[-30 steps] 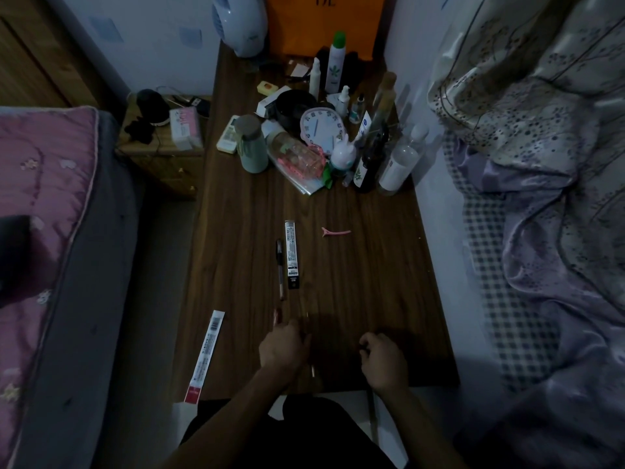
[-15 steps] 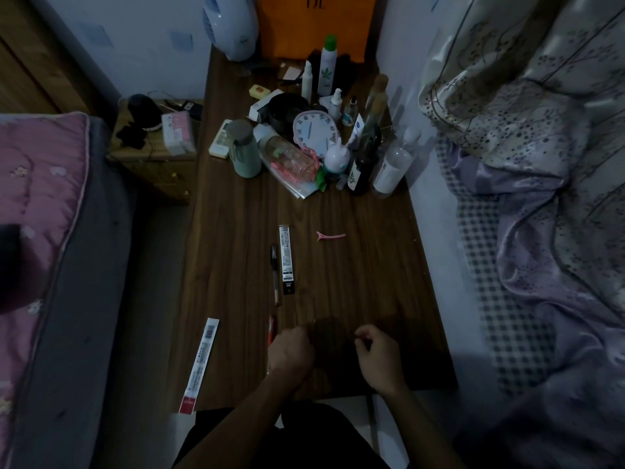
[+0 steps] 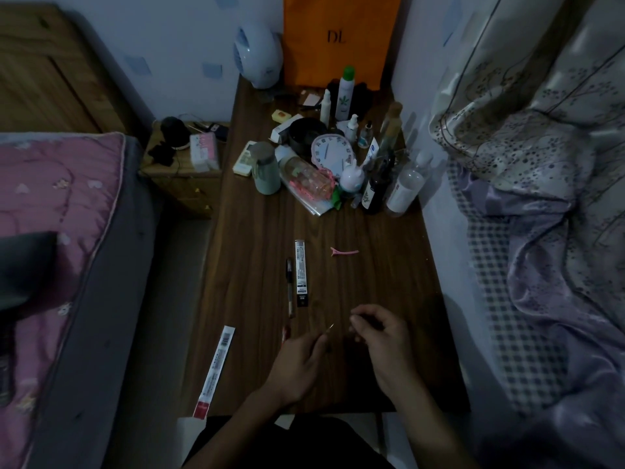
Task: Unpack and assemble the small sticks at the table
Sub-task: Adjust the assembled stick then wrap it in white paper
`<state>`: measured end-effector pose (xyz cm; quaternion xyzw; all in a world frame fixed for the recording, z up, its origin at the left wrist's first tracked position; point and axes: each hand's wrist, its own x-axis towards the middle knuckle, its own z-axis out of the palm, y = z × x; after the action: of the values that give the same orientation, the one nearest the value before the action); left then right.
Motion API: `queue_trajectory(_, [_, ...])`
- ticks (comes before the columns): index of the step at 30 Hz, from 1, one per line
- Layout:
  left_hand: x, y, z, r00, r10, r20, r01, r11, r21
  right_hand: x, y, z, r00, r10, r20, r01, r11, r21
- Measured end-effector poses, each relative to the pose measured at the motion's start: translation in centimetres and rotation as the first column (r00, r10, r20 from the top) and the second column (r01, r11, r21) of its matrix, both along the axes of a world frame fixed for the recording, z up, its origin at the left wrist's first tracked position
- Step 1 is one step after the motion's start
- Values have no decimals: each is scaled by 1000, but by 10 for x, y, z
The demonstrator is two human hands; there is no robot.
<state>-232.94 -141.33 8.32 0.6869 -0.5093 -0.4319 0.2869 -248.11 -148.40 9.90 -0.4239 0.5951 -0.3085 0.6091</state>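
Left hand (image 3: 297, 363): mine, above near edge of table (image 3: 243, 265), back up, fingers curled round thin stick (image 3: 331, 328).
Right hand (image 3: 382, 336): mine, slightly farther in over table, fingers curled, thumb and forefinger tips together; contents cannot tell.
Hands: near, not touching.
Forearms: bare, both crossing table's near edge.

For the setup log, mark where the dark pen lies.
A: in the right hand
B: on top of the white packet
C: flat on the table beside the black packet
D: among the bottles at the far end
C: the dark pen lies flat on the table, close along the left side of the black packet.
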Motion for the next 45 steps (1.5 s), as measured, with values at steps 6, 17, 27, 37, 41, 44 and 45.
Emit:
queue_trajectory(6, [3, 12, 36, 1000, 12, -8, -13, 994, -105, 14, 12, 19, 983, 62, 173, -62, 998, -5])
queue_trajectory(17, [8, 17, 68, 999, 30, -25, -34, 977, -208, 22, 17, 31, 914, 112, 389, -103, 994, -44])
queue_trajectory(27, [12, 23, 74, 999, 39, -32, -45, 977, -206, 25, 20, 29, 913, 128, 387, -112, 992, -62])
queue_trajectory(37, [14, 26, 74, 999, 44, -26, -48, 976, -210, 30, 22, 36, 940, 190, 284, -156, 978, -140])
queue_trajectory(41, [16, 26, 72, 998, 53, -30, -58, 977, -206, 31, 22, 42, 940, 220, 260, -180, 969, -168])
queue_trajectory(44, [18, 26, 71, 999, 41, -33, -46, 980, -192, 32, 21, 43, 945, 250, 212, -215, 961, -176])
queue_trajectory(45, [18, 26, 70, 998, 40, -38, -47, 982, -182, 32, 20, 42, 946, 251, 205, -218, 961, -171])
